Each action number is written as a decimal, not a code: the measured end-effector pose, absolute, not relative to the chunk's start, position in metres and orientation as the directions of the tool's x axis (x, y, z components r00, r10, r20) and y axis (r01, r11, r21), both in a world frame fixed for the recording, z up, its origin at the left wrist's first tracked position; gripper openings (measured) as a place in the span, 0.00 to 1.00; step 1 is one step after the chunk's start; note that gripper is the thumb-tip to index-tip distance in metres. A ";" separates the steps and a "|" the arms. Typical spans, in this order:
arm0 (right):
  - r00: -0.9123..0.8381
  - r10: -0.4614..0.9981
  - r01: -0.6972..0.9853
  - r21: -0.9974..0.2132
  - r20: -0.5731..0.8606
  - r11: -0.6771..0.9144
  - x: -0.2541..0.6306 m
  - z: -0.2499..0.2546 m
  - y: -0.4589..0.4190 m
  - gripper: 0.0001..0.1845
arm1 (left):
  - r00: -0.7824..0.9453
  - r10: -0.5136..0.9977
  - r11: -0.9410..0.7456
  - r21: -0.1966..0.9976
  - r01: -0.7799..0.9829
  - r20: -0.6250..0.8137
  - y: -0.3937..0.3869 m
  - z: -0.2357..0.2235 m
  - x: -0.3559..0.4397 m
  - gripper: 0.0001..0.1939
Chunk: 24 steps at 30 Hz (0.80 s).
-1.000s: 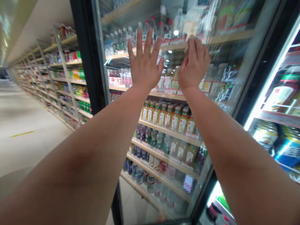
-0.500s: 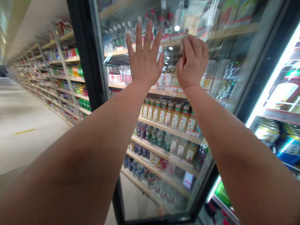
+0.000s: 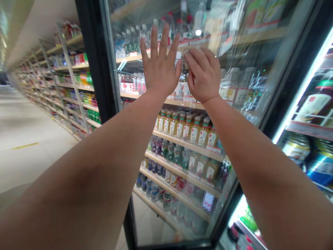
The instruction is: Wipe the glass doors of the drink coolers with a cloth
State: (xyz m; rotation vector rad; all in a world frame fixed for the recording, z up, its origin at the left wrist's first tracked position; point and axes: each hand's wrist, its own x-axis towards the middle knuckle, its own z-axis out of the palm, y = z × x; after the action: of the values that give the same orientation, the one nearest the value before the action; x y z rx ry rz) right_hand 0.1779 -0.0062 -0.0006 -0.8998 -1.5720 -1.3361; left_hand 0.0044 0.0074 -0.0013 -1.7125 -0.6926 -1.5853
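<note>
My left hand [image 3: 159, 66] lies flat on the glass door of a drinks cooler [image 3: 249, 86], fingers spread and holding nothing. My right hand [image 3: 203, 74] presses a small beige cloth [image 3: 185, 59] against the same pane, its fingers curled over it. Most of the cloth is hidden under those fingers, and it could be a wipe or a sponge. Behind the glass, rows of juice bottles with green caps [image 3: 184, 127] stand on a wooden shelf below both hands.
A black door frame [image 3: 96, 66] runs up left of my hands, and a lit neighbouring cooler door [image 3: 304, 104] stands at right. Long stocked shelves [image 3: 67, 83] line the aisle at left beside a pale tiled floor [image 3: 28, 163].
My right hand has slid left across the glass with the cloth, closer to my left hand. My left hand has stayed flat in nearly the same place.
</note>
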 end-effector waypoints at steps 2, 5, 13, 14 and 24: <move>-0.375 0.017 0.914 0.367 0.927 0.175 0.177 -0.001 -0.006 0.27 | 0.116 -0.076 -0.605 -0.138 0.784 0.990 0.008 -0.002 0.004 0.30; -0.188 -0.061 0.958 0.196 0.980 0.210 0.178 0.001 -0.002 0.28 | 0.137 -0.081 -0.520 -0.160 0.839 0.987 0.009 -0.002 0.004 0.30; -0.308 0.072 0.924 0.281 0.949 0.258 0.176 0.000 -0.007 0.27 | 0.140 -0.087 -0.496 -0.165 0.852 0.986 0.010 -0.002 0.002 0.30; -0.326 0.071 0.921 0.300 0.943 0.247 0.175 -0.001 -0.007 0.27 | 0.141 -0.087 -0.494 -0.166 0.854 0.986 0.010 -0.002 0.002 0.29; -0.270 -0.055 0.946 0.275 0.961 0.172 0.178 -0.001 -0.003 0.27 | 0.132 -0.115 -0.568 -0.174 0.804 0.985 0.007 -0.004 0.003 0.28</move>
State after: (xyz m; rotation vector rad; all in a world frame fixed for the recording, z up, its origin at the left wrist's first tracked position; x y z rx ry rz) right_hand 0.1778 -0.0034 -0.0014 -0.9082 -1.4644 -1.2828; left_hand 0.0035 0.0074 -0.0037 -1.6550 -0.6786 -1.5387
